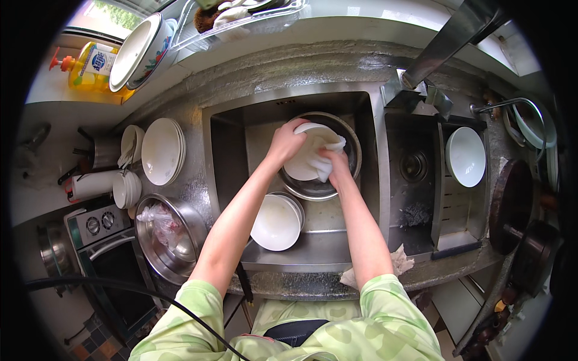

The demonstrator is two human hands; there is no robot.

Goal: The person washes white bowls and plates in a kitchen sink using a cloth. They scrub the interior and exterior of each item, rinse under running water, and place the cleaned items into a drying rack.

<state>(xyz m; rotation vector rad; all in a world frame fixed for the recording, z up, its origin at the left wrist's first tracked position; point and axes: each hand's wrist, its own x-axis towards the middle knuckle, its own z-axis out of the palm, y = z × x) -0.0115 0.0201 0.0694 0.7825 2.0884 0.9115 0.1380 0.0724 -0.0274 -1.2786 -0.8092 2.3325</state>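
Note:
My left hand [289,141] grips the rim of a white bowl [300,160], which is tilted over a round metal basin [354,131]. In my right hand [337,166] is a white cloth [324,168], pressed against the bowl's inside. The basin stands in the large stainless steel sink [228,149], and what it holds is mostly hidden under the bowl. Nearer to me in the same sink, another white bowl [275,223] rests on a metal rim.
Left of the sink are stacked white plates [161,151], small bowls [125,189] and a steel basin [196,221] holding a plastic bag [163,224]. To the right, a white bowl [467,158] sits on a rack [458,221]. A faucet [451,43] rises behind the narrower sink.

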